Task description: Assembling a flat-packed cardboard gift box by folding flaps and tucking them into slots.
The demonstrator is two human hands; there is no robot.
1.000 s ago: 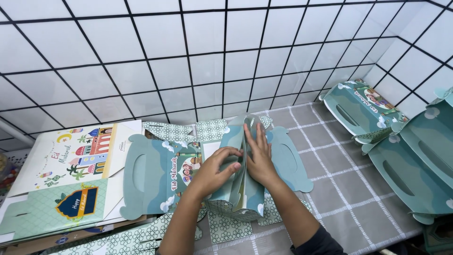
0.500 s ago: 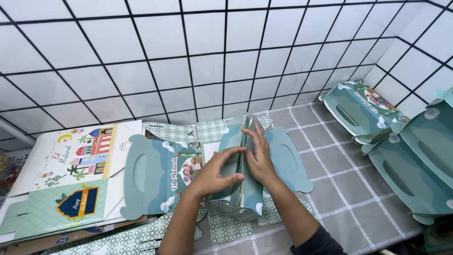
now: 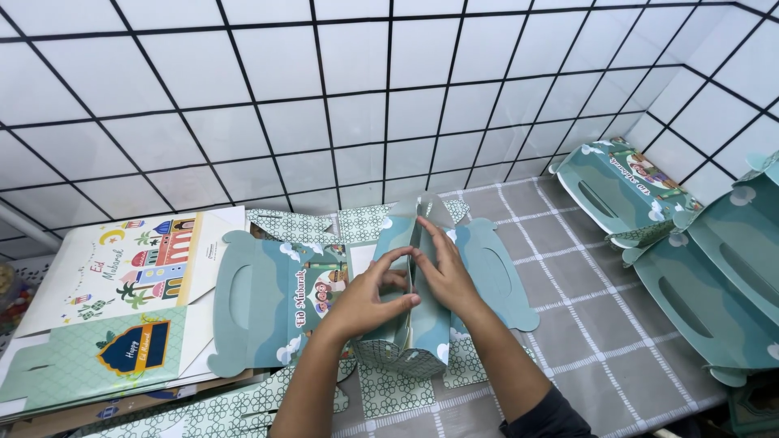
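Observation:
A teal printed cardboard gift box (image 3: 406, 324) stands half folded on the flat, its side panels raised. My left hand (image 3: 365, 296) presses against its left panel with the fingers curled over the top edge. My right hand (image 3: 445, 272) pushes on the right panel, fingers pointing up along the fold. Both hands squeeze the panels together. A flat teal flap with a handle cut-out (image 3: 243, 300) lies to the left of the box, and a matching flap (image 3: 503, 276) lies to the right.
A stack of flat printed box blanks (image 3: 122, 308) lies at the left. Folded teal boxes (image 3: 706, 251) are piled at the right. A grey checked cloth (image 3: 592, 324) covers the surface. A white tiled wall (image 3: 365, 97) rises behind.
My hands have shifted slightly lower on the box, pressing its two panels closer together. The rest has not moved.

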